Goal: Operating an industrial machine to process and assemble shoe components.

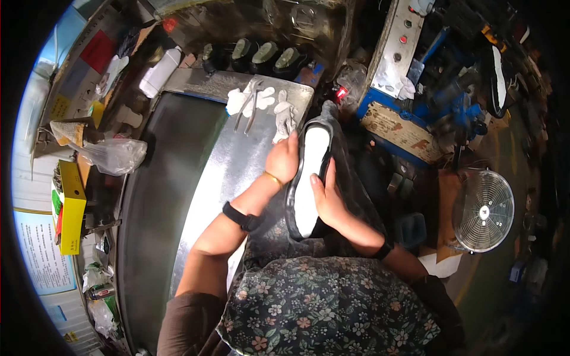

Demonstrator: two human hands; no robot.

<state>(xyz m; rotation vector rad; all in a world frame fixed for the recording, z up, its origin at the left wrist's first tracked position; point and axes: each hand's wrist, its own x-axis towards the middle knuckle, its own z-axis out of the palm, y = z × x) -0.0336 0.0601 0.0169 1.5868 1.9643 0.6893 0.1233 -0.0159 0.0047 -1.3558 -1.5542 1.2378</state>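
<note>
A black shoe (312, 178) lies bottom up over my lap, its flat white underside facing me. My right hand (330, 199) grips its right side, the thumb resting on the white surface. At the shoe's left edge is my left hand (283, 160), closed against it; its fingertips are partly hidden. Beyond my left hand, on the metal tabletop (217, 157), lie a grey-white work glove (285, 113) and a metal hand tool (252, 108) with long thin handles. White cloth-like pieces (237, 102) lie beside the tool.
Several dark shoes (264, 54) stand in a row at the back. Left of the metal top runs a dark belt (160, 196). A round fan (484, 211) stands right, below a blue machine (386, 101). A yellow box (71, 207) and clear plastic bag (119, 155) sit left.
</note>
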